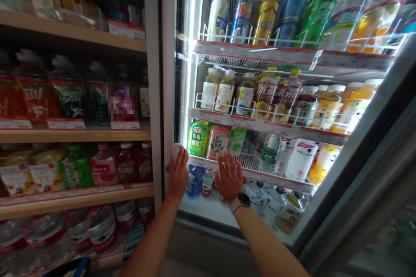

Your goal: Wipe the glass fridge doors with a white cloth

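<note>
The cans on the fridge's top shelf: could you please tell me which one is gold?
The gold metal can, third from the left, right of the white can and the blue can.

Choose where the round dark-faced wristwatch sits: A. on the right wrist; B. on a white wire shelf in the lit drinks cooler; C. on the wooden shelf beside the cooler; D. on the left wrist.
A. The round dark-faced wristwatch sits on the wrist of the right hand, on the arm entering from the lower right.
</note>
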Action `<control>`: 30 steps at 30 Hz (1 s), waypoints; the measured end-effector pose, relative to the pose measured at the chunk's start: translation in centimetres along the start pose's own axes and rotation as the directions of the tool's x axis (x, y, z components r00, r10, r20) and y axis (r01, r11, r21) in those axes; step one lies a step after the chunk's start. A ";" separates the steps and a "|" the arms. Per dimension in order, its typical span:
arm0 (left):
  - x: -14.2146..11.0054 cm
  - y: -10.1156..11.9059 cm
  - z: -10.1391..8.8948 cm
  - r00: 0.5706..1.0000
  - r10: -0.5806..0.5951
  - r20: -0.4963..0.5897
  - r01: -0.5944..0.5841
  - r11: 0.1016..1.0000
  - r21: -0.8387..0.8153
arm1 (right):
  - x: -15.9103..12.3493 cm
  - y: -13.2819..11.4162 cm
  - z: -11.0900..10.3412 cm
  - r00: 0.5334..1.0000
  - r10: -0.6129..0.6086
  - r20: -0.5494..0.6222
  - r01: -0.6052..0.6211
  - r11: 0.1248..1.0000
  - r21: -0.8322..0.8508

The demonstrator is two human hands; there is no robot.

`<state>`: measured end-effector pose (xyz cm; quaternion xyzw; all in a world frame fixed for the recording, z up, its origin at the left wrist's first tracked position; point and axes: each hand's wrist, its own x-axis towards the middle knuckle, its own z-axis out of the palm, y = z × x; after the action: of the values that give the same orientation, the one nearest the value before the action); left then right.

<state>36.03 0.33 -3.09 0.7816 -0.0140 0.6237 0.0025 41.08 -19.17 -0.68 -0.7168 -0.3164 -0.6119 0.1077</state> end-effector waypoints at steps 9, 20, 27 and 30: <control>-0.7 5.8 2.1 0.993 0.068 -0.099 -0.078 0.992 -0.099 | -0.4 0.1 0.4 1.000 0.001 -0.002 -0.001 1.000 0.005; -0.2 2.6 1.1 0.962 0.273 -0.027 -0.274 0.961 -0.043 | -0.3 0.3 0.2 1.000 -0.022 -0.010 0.022 1.000 0.015; 0.5 0.5 0.5 0.964 -0.238 -0.121 0.215 0.960 -0.177 | -0.4 0.2 0.4 1.000 -0.016 -0.011 0.017 1.000 0.006; 0.4 1.5 0.9 0.944 -0.317 -0.094 0.290 0.930 -0.226 | -0.4 0.2 0.4 1.000 -0.021 -0.008 0.021 1.000 0.007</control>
<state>37.00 -1.19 -2.88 0.7277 0.0418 0.6600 0.1820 41.47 -19.24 -1.05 -0.7107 -0.3257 -0.6146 0.1054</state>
